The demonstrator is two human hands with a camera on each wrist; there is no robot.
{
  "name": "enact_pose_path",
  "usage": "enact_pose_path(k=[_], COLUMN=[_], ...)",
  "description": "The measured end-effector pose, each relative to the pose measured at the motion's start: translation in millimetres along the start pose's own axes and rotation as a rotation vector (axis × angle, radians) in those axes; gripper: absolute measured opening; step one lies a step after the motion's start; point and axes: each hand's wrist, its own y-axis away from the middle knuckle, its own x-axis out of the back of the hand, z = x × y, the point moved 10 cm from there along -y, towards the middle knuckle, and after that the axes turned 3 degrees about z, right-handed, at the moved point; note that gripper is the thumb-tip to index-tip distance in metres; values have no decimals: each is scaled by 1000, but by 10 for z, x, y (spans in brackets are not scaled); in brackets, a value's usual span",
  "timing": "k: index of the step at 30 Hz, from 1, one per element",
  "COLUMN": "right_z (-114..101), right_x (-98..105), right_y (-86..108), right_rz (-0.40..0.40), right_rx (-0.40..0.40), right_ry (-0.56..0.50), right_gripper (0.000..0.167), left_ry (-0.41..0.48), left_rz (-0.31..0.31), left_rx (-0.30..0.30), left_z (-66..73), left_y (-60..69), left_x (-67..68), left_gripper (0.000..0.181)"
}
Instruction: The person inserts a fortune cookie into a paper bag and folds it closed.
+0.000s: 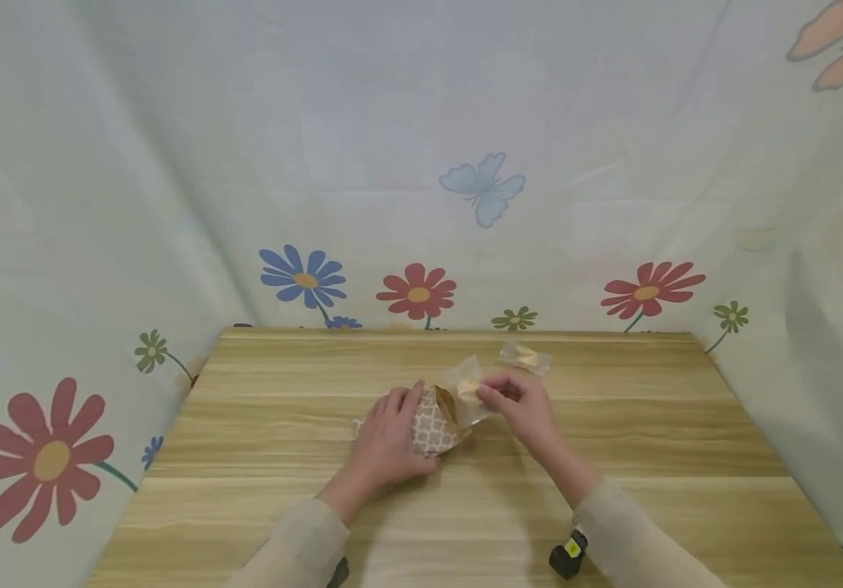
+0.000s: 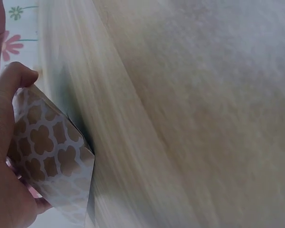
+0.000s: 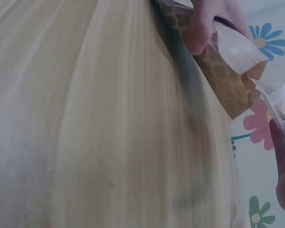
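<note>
A brown paper bag with a white lattice pattern (image 1: 432, 429) lies on its side on the table, its brown mouth toward the right. My left hand (image 1: 385, 445) grips it from the left; the left wrist view shows the thumb and fingers round the bag (image 2: 52, 156). At the bag's mouth, my right hand (image 1: 528, 412) pinches a clear packet (image 1: 469, 384) with something yellowish inside. In the right wrist view this packet (image 3: 279, 99) hangs just beyond the bag's open end (image 3: 223, 78). Whatever the bag holds is hidden.
A second clear packet with yellowish contents (image 1: 526, 358) lies near the back edge of the wood-grain table (image 1: 282, 359). Behind and at both sides hangs a white cloth printed with flowers (image 1: 363, 180). A black wrist device (image 1: 567, 557) sits by the right sleeve.
</note>
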Motion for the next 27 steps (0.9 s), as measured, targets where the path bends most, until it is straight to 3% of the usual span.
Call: enact_pose_path(k=[14,27], right_z=[146,156], right_x=[47,49], right_y=[218,226], right_rz=[6,-56], right_rx=[-58,-24], right_ry=[44,142], right_gripper=[20,16], left_ry=[-52,-90], left_rz=[4,11], left_rx=[-72,-126], left_z=[78,121], left_y=[-42,-37], left_x=[6,-24], left_gripper=[122,122])
